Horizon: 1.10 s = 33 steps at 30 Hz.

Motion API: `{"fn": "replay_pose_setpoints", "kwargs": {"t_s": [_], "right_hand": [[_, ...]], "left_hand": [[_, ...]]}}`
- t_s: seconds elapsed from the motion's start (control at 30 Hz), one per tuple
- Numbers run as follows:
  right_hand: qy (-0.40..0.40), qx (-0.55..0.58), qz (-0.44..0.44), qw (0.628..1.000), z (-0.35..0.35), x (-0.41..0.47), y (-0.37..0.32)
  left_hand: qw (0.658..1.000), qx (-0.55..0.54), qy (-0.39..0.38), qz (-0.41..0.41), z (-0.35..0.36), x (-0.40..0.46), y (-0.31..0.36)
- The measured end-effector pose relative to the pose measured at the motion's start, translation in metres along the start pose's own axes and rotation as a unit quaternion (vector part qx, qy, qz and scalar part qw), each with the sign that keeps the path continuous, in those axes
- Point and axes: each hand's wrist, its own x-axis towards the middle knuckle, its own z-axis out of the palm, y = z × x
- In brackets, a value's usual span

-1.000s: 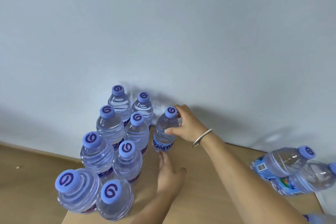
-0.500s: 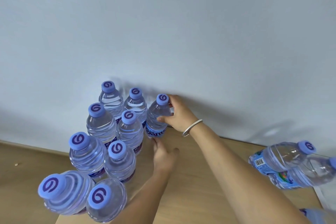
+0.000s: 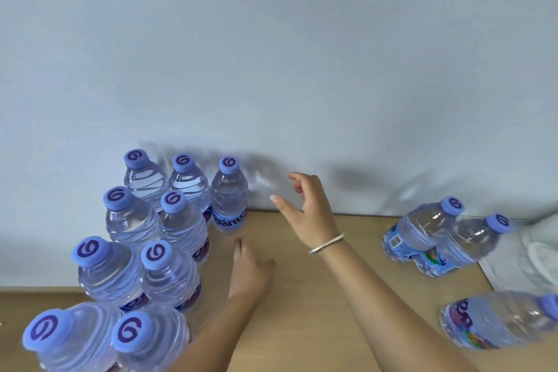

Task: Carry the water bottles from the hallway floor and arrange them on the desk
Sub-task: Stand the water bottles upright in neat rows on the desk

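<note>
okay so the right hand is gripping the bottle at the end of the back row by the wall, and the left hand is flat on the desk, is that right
Not quite. In the head view the right hand is not gripping the bottle at the end of the back row; it hangs open beside it, fingers spread, with a clear gap between them. The rest holds: that bottle stands by the wall, and the left hand lies flat on the desk.
</note>
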Motion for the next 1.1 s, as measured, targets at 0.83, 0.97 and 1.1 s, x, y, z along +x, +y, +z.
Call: {"fn": "replay_pose_setpoints", "kwargs": {"t_s": [0.83,0.97,1.1], "right_hand": [[0.168,-0.091,0.310,0.931,-0.165,-0.035,0.053],[0.122,-0.052,0.260,0.957,-0.167,-0.035,0.003],[0.085,-0.013,0.207,0.974,-0.156,-0.032,-0.050]], "left_hand": [[0.970,0.124,-0.124,0.166,0.058,-0.057,0.055],[0.974,0.097,-0.083,0.188,0.054,-0.063,0.059],[0.972,0.060,0.024,0.228,0.047,-0.072,0.062]]}}
